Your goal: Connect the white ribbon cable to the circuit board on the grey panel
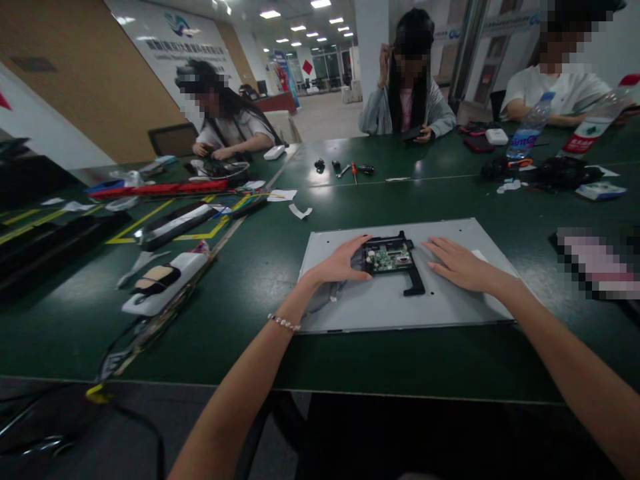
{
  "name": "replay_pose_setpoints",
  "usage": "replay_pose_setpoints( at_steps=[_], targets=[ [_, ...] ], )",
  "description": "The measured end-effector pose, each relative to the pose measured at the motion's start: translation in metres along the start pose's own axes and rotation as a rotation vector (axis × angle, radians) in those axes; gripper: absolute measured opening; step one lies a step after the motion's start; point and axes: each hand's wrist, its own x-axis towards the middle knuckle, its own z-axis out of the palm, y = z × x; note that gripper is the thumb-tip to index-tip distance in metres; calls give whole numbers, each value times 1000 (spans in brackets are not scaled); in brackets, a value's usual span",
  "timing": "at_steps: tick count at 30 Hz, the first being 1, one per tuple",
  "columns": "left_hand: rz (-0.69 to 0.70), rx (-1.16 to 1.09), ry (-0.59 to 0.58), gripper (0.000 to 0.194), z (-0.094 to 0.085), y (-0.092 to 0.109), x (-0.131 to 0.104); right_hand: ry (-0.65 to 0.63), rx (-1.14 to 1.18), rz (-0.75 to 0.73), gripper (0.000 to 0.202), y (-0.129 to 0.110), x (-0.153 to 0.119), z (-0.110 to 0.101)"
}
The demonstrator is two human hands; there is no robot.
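A flat light-grey panel point(370, 313) lies on the green table in front of me. On it sits a black bracket point(414, 283) framing a green circuit board point(389, 258). My left hand point(340, 261) spans the bracket's left side, fingers at its upper edge and thumb at its lower edge. Right of the bracket, my right hand point(460, 267) rests on the panel with fingers outstretched, holding nothing. A thin cable with a pale connector point(334, 292) lies on the panel below my left hand.
Left of the panel are a white power strip point(165, 283), cables and red strips point(165, 190). Beyond it lie a red screwdriver point(355, 172) and a wrench point(343, 171). A phone point(597, 263) and bottles point(531, 127) are to the right. Several people sit opposite.
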Motion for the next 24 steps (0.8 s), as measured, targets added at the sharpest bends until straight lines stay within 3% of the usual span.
replay_pose_setpoints(
  at_steps=[5, 10, 16, 24],
  targets=[
    [-7, 15, -7, 103, 2, 4, -1, -14, -4, 13, 62, -5, 0, -12],
    [2, 7, -16, 102, 3, 4, -1, 50, 123, 53, 66, -19, 2, -27],
    [20, 3, -49, 102, 8, 9, -1, 104, 225, -129, 89, -35, 8, -16],
    [23, -20, -79, 104, 13, 20, 0, 59, 284, -163, 93, -34, 7, -13]
  ],
)
